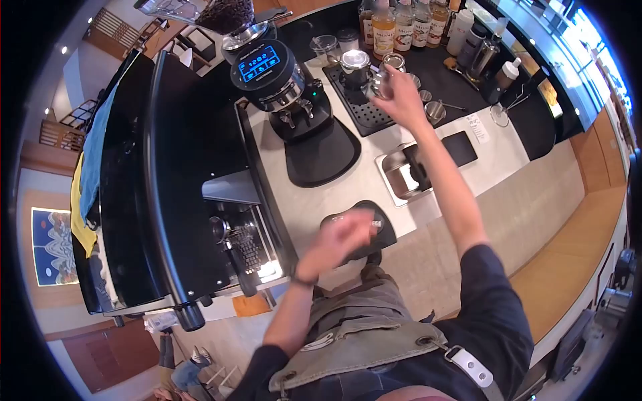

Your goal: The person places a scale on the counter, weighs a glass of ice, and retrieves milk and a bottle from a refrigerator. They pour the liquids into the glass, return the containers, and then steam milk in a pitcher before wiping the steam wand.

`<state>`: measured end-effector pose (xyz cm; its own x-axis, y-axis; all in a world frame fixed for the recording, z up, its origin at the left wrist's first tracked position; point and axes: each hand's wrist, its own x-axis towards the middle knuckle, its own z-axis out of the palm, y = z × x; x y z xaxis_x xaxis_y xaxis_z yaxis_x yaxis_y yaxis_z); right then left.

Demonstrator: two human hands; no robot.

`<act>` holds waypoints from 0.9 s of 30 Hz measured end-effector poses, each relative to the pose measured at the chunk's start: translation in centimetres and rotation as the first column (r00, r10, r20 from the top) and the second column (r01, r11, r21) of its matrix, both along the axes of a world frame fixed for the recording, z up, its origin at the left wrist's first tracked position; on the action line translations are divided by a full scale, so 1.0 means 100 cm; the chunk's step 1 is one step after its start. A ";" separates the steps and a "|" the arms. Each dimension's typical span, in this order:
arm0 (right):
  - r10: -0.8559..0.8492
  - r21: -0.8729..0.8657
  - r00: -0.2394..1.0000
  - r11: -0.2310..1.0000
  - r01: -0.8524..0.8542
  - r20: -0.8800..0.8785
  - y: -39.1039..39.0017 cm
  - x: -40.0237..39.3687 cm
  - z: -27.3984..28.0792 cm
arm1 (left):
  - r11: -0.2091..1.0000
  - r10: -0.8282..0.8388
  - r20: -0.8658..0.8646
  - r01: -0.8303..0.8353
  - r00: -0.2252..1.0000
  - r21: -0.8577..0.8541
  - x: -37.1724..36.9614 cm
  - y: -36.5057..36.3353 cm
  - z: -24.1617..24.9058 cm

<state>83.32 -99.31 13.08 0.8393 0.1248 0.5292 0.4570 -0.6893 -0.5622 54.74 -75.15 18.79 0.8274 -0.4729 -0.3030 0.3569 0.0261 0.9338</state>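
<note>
My right hand (404, 100) reaches out over the black perforated drip tray (364, 115), its fingers closed on a small shiny cup (378, 87). Just left of that cup, a metal pitcher (355, 63) stands on the tray. Another small metal container (394, 62) is right behind my fingertips. Smeared by motion, my left hand (338, 244) hovers in front of my apron, over a black tamping mat (382, 230) at the counter's front edge. How its fingers are set is lost in the blur.
A coffee grinder (267, 73) with a lit display stands at back left, beside the large black espresso machine (180, 167). A portafilter (234, 250) rests at the machine. A metal knock box (400, 179) is set into the counter. Syrup bottles (383, 33) line the back.
</note>
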 end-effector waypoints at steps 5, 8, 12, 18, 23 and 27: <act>0.186 0.800 0.958 0.597 0.066 -0.218 -0.056 -0.174 0.034 | 0.821 0.522 0.488 -0.567 0.699 -0.066 0.263 -0.082 -0.048; 0.294 0.923 0.897 0.298 0.243 -0.331 -0.103 -0.284 -0.002 | 0.515 0.243 0.826 -0.789 0.510 0.336 0.388 -0.096 -0.099; 0.343 0.878 0.828 -0.020 0.479 -0.444 -0.143 -0.424 -0.039 | 0.442 0.130 0.618 -0.603 0.775 0.664 0.457 -0.092 -0.107; 0.326 0.866 0.836 -0.091 0.492 -0.441 -0.147 -0.469 -0.017 | 0.367 0.054 0.687 -0.655 0.724 0.661 0.476 -0.092 -0.123; 0.327 0.960 0.926 -0.139 0.245 -0.189 -0.143 -0.430 -0.005 | 0.550 0.634 0.571 -0.823 0.521 0.140 0.329 -0.127 -0.033; 0.531 0.992 0.846 -0.084 0.096 -0.037 -0.148 -0.399 -0.016 | 0.690 0.651 0.590 -0.697 0.478 -0.197 0.163 -0.139 -0.005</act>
<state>43.42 -114.11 11.50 0.9995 -0.0107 0.0281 0.0261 0.7747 -0.6318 71.08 -89.04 18.24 0.8870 0.3082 0.3438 -0.3471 -0.0459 0.9367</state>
